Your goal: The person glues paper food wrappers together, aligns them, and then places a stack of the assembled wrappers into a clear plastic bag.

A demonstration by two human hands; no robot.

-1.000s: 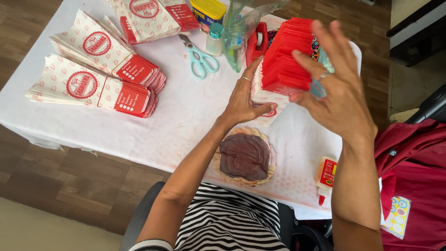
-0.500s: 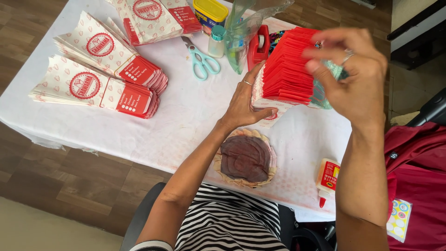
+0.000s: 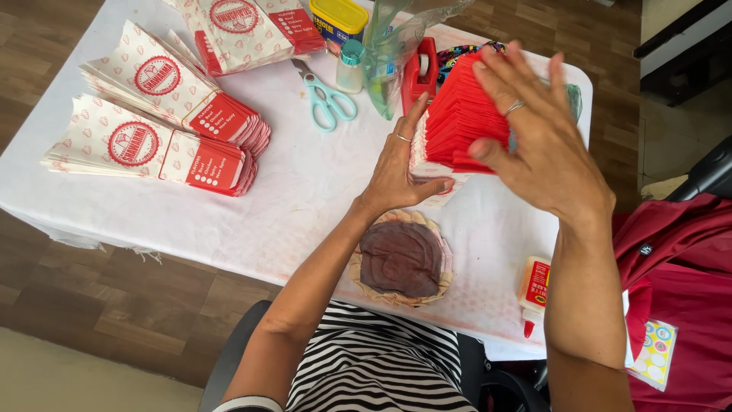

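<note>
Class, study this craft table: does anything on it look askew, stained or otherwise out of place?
Yes. The glue bottle lies on its side at the table's near edge, nozzle pointing off it. The white cover shows pinkish smudges near the round stained pad. The red paper stack between the left hand and right hand is fanned unevenly.

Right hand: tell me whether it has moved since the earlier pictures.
Yes. The right hand has dropped from its raised spot half a second ago, down against the red stack, fingers spread, with the glue bottle as fixed reference.
</note>
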